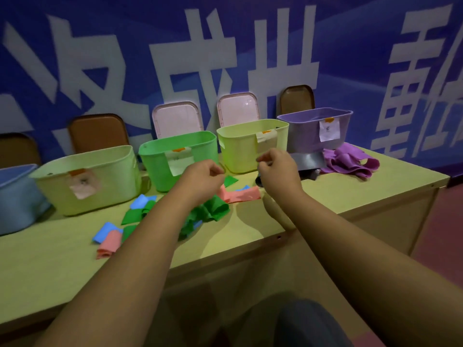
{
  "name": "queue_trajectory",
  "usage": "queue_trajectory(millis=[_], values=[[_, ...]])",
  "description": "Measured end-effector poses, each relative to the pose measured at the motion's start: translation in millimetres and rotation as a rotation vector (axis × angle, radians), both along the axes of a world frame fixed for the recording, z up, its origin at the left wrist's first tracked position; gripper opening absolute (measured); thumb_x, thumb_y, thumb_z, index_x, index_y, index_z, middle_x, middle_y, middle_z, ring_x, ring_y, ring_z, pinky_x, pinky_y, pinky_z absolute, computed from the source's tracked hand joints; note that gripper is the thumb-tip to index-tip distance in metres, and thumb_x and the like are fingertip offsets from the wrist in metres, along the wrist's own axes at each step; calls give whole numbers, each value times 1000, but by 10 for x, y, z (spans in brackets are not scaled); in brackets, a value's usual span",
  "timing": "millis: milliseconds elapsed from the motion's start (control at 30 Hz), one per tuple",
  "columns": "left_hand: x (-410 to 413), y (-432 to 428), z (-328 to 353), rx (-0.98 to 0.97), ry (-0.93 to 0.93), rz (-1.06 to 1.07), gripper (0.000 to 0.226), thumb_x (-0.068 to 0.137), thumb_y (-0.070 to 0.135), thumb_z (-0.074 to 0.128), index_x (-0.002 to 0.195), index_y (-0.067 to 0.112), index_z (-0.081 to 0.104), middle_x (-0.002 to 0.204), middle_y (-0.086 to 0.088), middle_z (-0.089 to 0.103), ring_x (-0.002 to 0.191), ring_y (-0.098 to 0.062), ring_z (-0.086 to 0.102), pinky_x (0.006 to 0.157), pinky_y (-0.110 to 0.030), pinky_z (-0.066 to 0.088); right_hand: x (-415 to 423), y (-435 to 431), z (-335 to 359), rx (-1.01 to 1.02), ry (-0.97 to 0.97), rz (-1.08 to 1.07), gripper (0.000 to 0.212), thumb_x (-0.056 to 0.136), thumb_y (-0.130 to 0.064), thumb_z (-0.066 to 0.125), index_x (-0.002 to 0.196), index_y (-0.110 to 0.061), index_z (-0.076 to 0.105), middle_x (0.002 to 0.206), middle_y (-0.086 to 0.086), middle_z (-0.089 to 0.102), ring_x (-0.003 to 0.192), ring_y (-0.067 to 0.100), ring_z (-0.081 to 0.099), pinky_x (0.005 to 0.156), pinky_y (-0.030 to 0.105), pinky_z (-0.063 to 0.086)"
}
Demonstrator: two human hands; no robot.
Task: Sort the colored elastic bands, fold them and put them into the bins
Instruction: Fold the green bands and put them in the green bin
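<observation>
From the head camera: your left hand [204, 175] and right hand [276, 166] hang apart above the desk [350, 196], level with each other. Their fingers curl inward, as if stretching something thin between them. Whether either hand actually pinches a band cannot be told. A pale shape [274, 209] under your right wrist may be a band, but it is unclear.

Directly below your left forearm lie the green bands [214, 209], and a pink band [241, 195] lies between and beneath the two hands. Blue bands [140, 200] are scattered to the left of your left hand. This unsorted stock seems kept close so that either hand can reach it.

Just beyond your hands the green bin [180, 151] and yellow-green bin [250, 144] stand open, their labels facing you, likely so that colour can be matched to bin quickly. Their lids [176, 118] are propped against the wall behind them, out of the way.

Right of your right hand, the purple bands [348, 161] are heaped beside the purple bin [313, 126]. By the look of it they are grouped by colour but not yet folded or put in.
</observation>
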State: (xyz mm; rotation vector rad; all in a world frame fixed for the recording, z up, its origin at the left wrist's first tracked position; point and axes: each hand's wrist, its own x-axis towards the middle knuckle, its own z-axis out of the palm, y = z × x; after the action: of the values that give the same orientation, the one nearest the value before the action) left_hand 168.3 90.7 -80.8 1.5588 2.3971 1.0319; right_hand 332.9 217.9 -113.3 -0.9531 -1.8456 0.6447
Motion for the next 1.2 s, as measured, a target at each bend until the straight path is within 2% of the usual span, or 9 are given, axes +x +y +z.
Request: queue_trajectory(millis=[167, 367, 467, 567, 733, 833, 967, 1100, 1200], values=[[-419, -639, 50, 5, -2, 57, 9, 99, 25, 70, 104, 24, 77, 101, 5, 75, 90, -10, 68, 68, -22, 48, -433, -465, 62, 45, -80, 159, 20, 98, -13, 60, 107, -17, 77, 110, -1, 70, 100, 17, 61, 84, 30, 44], [-894, -1390, 30, -77, 45, 142, 15, 100, 31, 71, 113, 27, 76, 110, 7, 74, 103, -14, 68, 89, -32, 54, -954, -959, 31, 126, -160, 340, 15, 96, -15, 64, 106, -18, 76, 111, 1, 70, 99, 18, 63, 92, 36, 51], [-1057, -1649, -65, -186, 43, 129, 33, 100, 36, 73, 131, 26, 71, 130, 6, 70, 117, -14, 64, 96, -30, 48, -1167, -1132, -1, 141, -225, 398, 19, 97, -20, 65, 113, -19, 76, 116, 1, 70, 105, 20, 65, 96, 40, 53], [-1143, -1782, -199, -250, -13, 70, 56, 94, 56, 75, 144, 34, 62, 143, 14, 60, 129, -11, 57, 101, -31, 46, -1291, -1214, -91, 222, -339, 423, 28, 97, -24, 66, 124, -20, 73, 125, 4, 67, 119, 25, 60, 103, 41, 49], [-1206, -1790, -438, -271, -60, -11, 90, 66, 89, 72, 144, 46, 59, 150, 20, 54, 131, -7, 55, 111, -37, 48, -1305, -1188, -335, 236, -381, 412, 27, 98, -23, 64, 123, -19, 74, 120, 4, 67, 120, 27, 56, 102, 42, 48], [-1257, -1811, -599, -192, -110, -3, 78, 68, 86, 75, 136, 48, 65, 138, 24, 61, 123, -1, 59, 105, -31, 49, -1305, -1151, -407, 234, -375, 410, 25, 99, -23, 65, 121, -19, 75, 118, 3, 68, 119, 25, 56, 102, 40, 47], [-1234, -1836, -704, -34, -200, -11, 37, 86, 54, 83, 121, 43, 76, 123, 24, 71, 104, 14, 62, 85, -17, 44, -1320, -1139, -423, 227, -349, 413, 29, 100, -25, 65, 127, -20, 73, 123, 2, 67, 122, 23, 55, 105, 40, 46], [-1206, -1860, -736, 22, -215, 3, 25, 86, 46, 87, 110, 46, 79, 110, 22, 74, 90, 10, 64, 78, -20, 44, -1300, -1143, -428, 208, -348, 418, 36, 102, -27, 63, 136, -20, 69, 131, 1, 64, 131, 23, 49, 111, 39, 38], [-1187, -1872, -733, 66, -145, 33, 29, 82, 49, 90, 107, 52, 76, 116, 19, 68, 98, 2, 64, 83, -26, 49, -1275, -1175, -399, 227, -396, 421, 41, 101, -28, 60, 141, -22, 66, 138, 0, 63, 135, 23, 45, 113, 38, 34]])
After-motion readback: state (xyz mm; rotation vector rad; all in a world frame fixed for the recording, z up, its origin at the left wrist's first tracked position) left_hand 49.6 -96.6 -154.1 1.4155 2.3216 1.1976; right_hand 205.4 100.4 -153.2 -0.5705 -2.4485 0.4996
